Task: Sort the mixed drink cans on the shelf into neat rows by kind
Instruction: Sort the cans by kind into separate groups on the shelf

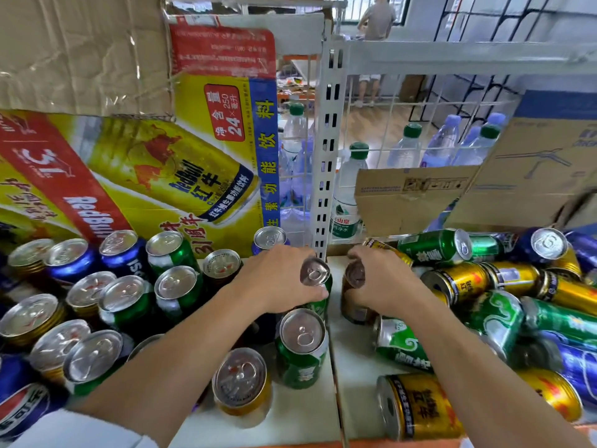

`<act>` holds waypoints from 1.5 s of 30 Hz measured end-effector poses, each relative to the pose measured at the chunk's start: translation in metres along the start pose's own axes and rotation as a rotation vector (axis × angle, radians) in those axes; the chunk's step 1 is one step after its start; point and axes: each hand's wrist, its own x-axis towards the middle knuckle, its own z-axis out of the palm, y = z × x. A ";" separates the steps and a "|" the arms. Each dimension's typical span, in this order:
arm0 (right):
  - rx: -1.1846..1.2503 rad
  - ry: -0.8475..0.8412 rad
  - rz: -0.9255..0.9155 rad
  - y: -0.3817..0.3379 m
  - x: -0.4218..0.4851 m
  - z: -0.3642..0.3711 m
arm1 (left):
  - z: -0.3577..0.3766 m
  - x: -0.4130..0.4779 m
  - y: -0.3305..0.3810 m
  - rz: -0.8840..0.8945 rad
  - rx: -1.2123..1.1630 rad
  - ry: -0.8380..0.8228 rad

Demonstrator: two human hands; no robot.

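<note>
My left hand (274,279) grips a green can (318,286) just left of the shelf divider, above another upright green can (302,350). My right hand (384,282) grips a brown-gold can (353,295) just right of the divider. On the left shelf, upright blue cans (124,253), green cans (176,292) and gold cans (29,318) stand in rough rows. A gold can (242,383) stands near the front. On the right lies a jumbled pile of green cans (433,247), gold cans (458,282) and blue cans (578,367) on their sides.
A yellow Red Bull carton (145,169) leans behind the left rows. The white slotted shelf upright (326,150) splits the two bays. Brown cardboard boxes (533,169) and water bottles (349,189) stand behind the right pile. A person (376,21) stands far back.
</note>
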 end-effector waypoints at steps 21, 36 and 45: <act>0.211 0.271 0.187 -0.004 -0.039 0.017 | 0.009 0.000 -0.011 0.055 -0.032 -0.029; -0.218 -0.318 0.123 0.084 -0.076 -0.027 | 0.039 -0.042 0.101 0.397 0.062 -0.211; -0.092 -0.292 -0.033 0.103 -0.072 -0.021 | 0.076 -0.054 0.145 0.264 0.109 -0.343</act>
